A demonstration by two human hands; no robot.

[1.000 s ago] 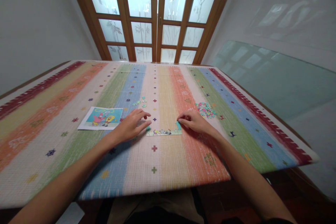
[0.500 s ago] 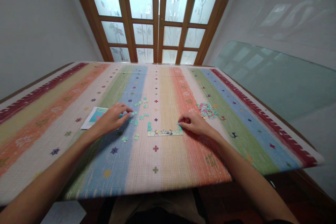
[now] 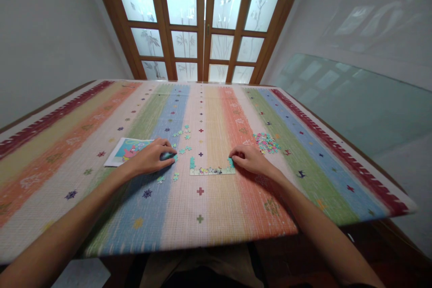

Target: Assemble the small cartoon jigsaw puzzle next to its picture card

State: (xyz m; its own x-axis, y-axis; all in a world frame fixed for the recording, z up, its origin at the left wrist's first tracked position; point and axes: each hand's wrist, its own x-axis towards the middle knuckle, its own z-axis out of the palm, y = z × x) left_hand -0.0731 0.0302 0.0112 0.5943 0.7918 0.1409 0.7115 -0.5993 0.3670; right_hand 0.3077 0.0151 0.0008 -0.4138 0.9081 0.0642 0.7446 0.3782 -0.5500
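Puzzle assembly stands at an early stage. One joined strip of pieces (image 3: 212, 170), the bottom edge, lies on the striped tabletop (image 3: 216, 216), with a short upright stub at each end; the rest of the frame and the whole interior remain unbuilt. Loose teal pieces (image 3: 182, 141) are scattered just left of the strip and further back, and a heap of mixed pieces (image 3: 266, 141) sits to the right, apart from the strip. A printed reference picture (image 3: 125, 150) lies flat at the left.

Left hand (image 3: 151, 158) rests palm down beside the picture, fingers curled together over a teal piece near its fingertips; the piece appears pinched or pressed, but whether it is lifted off the cloth cannot be told. Right hand (image 3: 249, 158) rests at the right end of the strip, fingers bent and drawn together, touching the corner stub there; the grip looks closed on that corner rather than spread. Judged overall: a small fraction done, most pieces unplaced.
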